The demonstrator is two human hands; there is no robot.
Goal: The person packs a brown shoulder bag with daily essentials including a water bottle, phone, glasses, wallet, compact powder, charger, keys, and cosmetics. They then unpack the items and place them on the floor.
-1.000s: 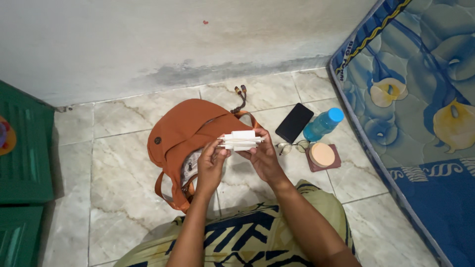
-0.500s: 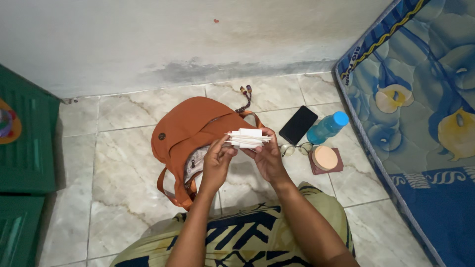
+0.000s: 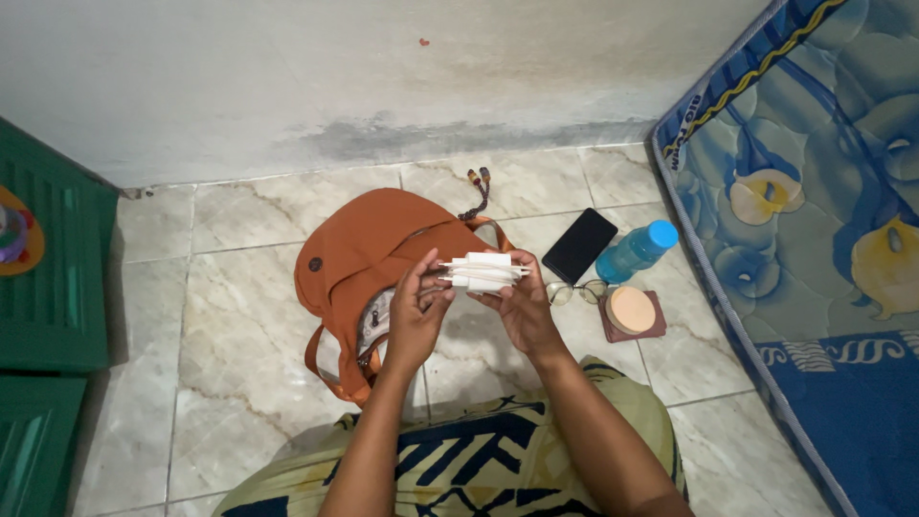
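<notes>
Both of my hands hold a small white charger with its cable wound around it (image 3: 484, 272), just above the floor. My left hand (image 3: 417, 311) pinches its left end; my right hand (image 3: 520, 302) cups it from below and on the right. Under and to the left of the hands lies an orange-brown leather bag (image 3: 364, 257), its top open, with a light lining showing. My arms reach out over my lap, which is covered in patterned yellow and dark blue cloth (image 3: 479, 460).
On the tiles to the right lie a black phone (image 3: 579, 245), a blue water bottle (image 3: 637, 251), glasses (image 3: 574, 292) and a round compact on a brown case (image 3: 632, 311). A blue flowered mattress (image 3: 823, 211) runs along the right. Green cabinet (image 3: 48, 278) at left; wall behind.
The hands and the white charger stay together above the bag, shifting only slightly. The view has drifted a little; the bag and floor items have not moved.
</notes>
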